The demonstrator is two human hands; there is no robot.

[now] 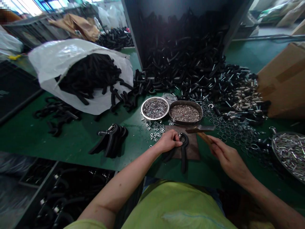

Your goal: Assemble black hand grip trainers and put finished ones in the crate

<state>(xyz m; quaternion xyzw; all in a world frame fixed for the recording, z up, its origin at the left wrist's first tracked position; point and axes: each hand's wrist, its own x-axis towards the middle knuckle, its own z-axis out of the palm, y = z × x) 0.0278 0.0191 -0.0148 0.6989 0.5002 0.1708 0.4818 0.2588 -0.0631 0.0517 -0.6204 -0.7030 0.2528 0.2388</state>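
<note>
My right hand point(222, 152) is wrapped round the wooden handle of a hammer point(200, 128), whose metal head is raised beside a flat brown plate point(194, 149). My left hand point(168, 141) pinches the top of a black two-legged hand grip point(183, 156) lying over that plate. One leg points towards me, and the other is partly under my wrist. A bit of metal shows by my left fingertips, too small to make out. To the left stands a row of similar black hand grips point(114, 140).
Behind the plate are a round bowl of small metal parts point(154, 118) and an oval tin of tiny pieces point(186, 123). Nuts point(156, 131) and rings point(228, 130) lie scattered. A white sack point(59, 52), cardboard box point(283, 79) and bowl of pins point(292, 154) stand around.
</note>
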